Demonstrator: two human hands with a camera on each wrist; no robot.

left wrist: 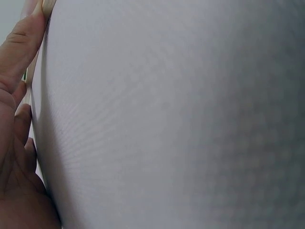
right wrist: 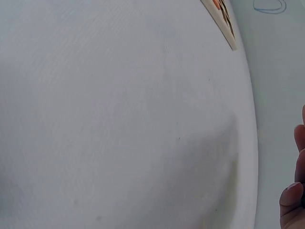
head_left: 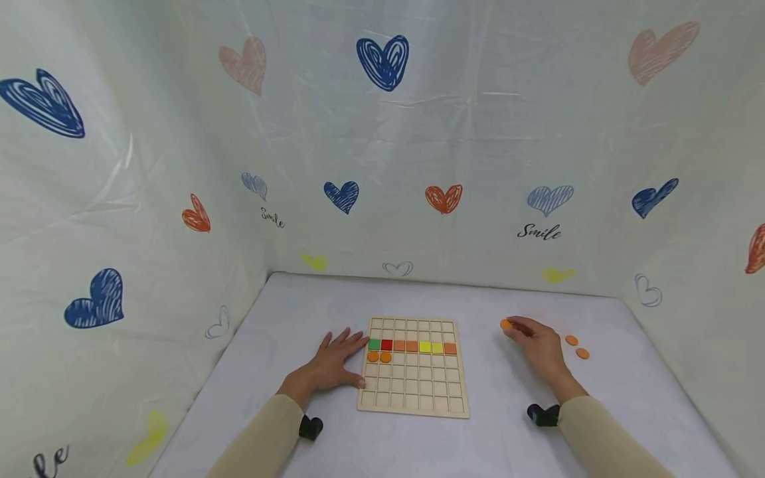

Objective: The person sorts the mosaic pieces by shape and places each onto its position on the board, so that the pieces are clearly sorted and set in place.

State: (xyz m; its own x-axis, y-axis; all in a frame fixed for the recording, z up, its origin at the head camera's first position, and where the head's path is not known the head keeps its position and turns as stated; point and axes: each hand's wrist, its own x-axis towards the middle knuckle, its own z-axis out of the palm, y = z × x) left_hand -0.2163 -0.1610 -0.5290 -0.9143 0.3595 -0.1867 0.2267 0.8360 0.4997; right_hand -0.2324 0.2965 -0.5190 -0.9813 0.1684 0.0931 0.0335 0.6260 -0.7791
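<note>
A pale wooden grid board [head_left: 412, 401] lies on the white table, with a row of green, red, orange and yellow squares across it. Two orange discs [head_left: 386, 357] sit side by side in cells under the green and red squares. My left hand [head_left: 329, 365], fingers spread, rests at the board's left edge; the left wrist view has its thumb [left wrist: 21, 45] against that wooden edge. Right of the board, my right hand [head_left: 538, 348] pinches another orange disc [head_left: 505, 324] between thumb and fingers, above the table. In the right wrist view only some fingertips [right wrist: 290, 198] show, the disc hidden.
Two loose orange discs [head_left: 577, 347] lie on the table [head_left: 490, 438] to the right of my right hand. A white curtain [head_left: 466, 146] printed with hearts stands behind the table and along its sides. Black straps [head_left: 544, 415] circle both wrists.
</note>
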